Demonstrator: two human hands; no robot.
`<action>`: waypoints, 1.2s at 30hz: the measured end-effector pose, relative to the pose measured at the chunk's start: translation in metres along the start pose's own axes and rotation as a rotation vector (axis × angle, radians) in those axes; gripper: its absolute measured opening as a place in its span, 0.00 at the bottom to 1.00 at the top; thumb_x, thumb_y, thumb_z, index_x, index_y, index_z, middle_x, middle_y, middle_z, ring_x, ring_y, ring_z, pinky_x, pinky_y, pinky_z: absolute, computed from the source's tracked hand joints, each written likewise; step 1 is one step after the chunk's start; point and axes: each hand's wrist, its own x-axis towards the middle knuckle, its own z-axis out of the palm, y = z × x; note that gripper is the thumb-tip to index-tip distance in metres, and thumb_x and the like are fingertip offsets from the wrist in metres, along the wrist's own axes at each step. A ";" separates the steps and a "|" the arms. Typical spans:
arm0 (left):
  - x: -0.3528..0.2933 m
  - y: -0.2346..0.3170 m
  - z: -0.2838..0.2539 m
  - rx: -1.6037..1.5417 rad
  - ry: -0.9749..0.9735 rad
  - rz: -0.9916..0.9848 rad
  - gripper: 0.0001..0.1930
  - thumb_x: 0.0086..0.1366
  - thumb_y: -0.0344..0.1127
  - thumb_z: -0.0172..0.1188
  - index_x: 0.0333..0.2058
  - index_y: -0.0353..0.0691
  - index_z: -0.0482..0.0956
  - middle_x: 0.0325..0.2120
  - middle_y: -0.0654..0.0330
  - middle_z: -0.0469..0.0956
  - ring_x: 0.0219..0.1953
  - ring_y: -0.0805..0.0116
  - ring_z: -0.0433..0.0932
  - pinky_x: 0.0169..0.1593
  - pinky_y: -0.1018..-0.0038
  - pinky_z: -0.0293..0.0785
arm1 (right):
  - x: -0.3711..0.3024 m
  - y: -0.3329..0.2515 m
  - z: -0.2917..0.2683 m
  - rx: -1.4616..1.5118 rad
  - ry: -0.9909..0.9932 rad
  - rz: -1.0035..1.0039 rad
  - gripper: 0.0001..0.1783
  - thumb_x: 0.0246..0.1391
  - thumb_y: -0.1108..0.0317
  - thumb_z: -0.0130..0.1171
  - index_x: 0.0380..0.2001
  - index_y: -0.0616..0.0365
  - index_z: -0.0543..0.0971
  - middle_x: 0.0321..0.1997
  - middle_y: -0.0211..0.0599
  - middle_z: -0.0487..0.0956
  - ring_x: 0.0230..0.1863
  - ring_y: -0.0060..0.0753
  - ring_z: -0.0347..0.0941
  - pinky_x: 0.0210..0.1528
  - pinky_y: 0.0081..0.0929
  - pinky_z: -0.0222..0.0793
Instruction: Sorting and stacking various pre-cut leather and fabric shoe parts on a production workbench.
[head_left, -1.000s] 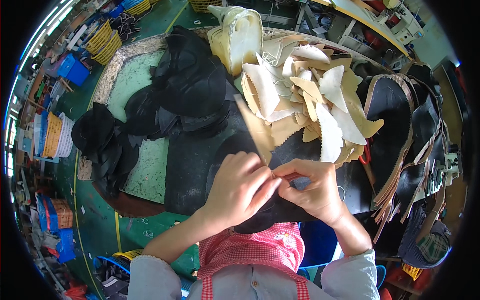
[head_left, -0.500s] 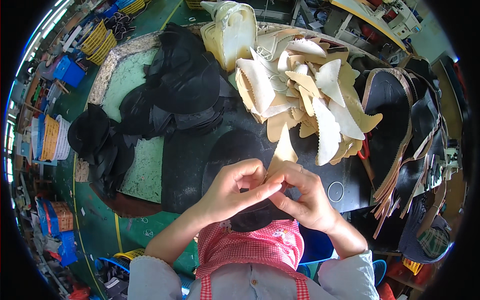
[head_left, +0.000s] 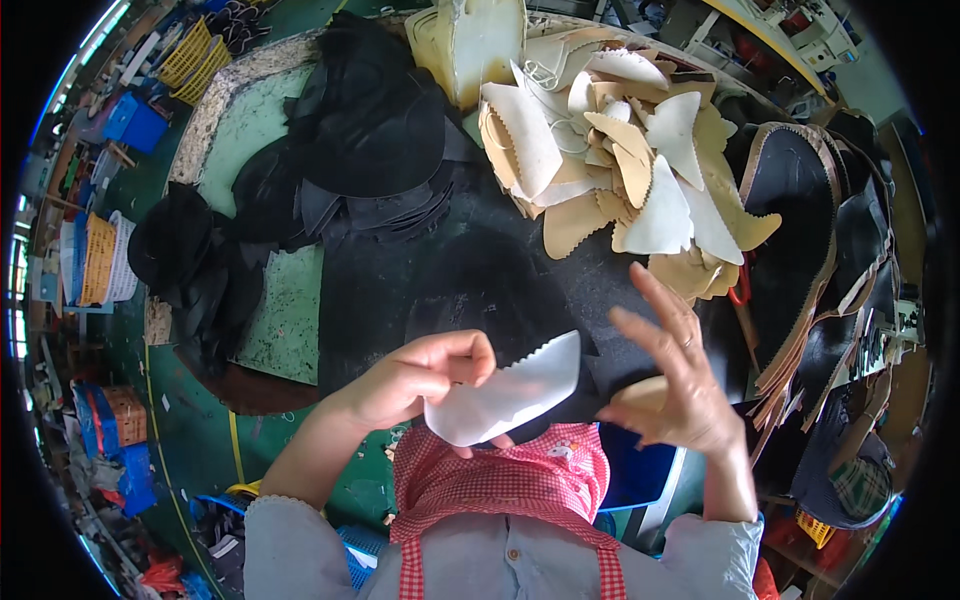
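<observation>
My left hand pinches a white, tongue-shaped piece with a zigzag upper edge, holding it low over the near table edge. My right hand is raised to the right, its fingers spread. A tan piece shows beside its thumb and palm; I cannot tell if it is held. Past the hands lies a loose pile of white and tan zigzag-edged pieces. Dark sheet material covers the table under the hands.
Black cut pieces are heaped at the far left. A yellowed plastic container stands behind the pile. Red-handled scissors and black trimmed panels lie at the right. A blue bin stands below the near edge.
My hands have come apart from their joint pinch on a tan pointed piece. The right has moved right and spread its fingers; the left now holds a white piece. The view shifted slightly.
</observation>
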 end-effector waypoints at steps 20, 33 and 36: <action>0.019 0.019 -0.039 0.866 0.899 0.242 0.16 0.68 0.38 0.61 0.24 0.34 0.73 0.13 0.63 0.74 0.14 0.75 0.77 0.18 0.80 0.68 | 0.121 0.029 0.077 0.130 -0.004 0.233 0.10 0.59 0.67 0.63 0.33 0.63 0.75 0.19 0.41 0.77 0.18 0.30 0.75 0.25 0.30 0.70; 0.012 0.069 -0.035 1.934 0.998 0.880 0.15 0.51 0.34 0.72 0.35 0.42 0.76 0.33 0.61 0.76 0.38 0.60 0.75 0.46 0.65 0.71 | 0.082 0.015 0.061 -0.248 -0.012 -0.213 0.21 0.43 0.66 0.71 0.41 0.57 0.77 0.51 0.39 0.78 0.52 0.40 0.75 0.49 0.35 0.74; 0.016 0.089 -0.070 2.004 1.075 0.812 0.27 0.52 0.40 0.72 0.52 0.45 0.77 0.55 0.54 0.70 0.58 0.52 0.68 0.61 0.58 0.64 | 0.059 0.010 0.065 -0.148 0.084 -0.193 0.21 0.44 0.69 0.69 0.44 0.59 0.80 0.53 0.38 0.78 0.52 0.42 0.75 0.55 0.37 0.70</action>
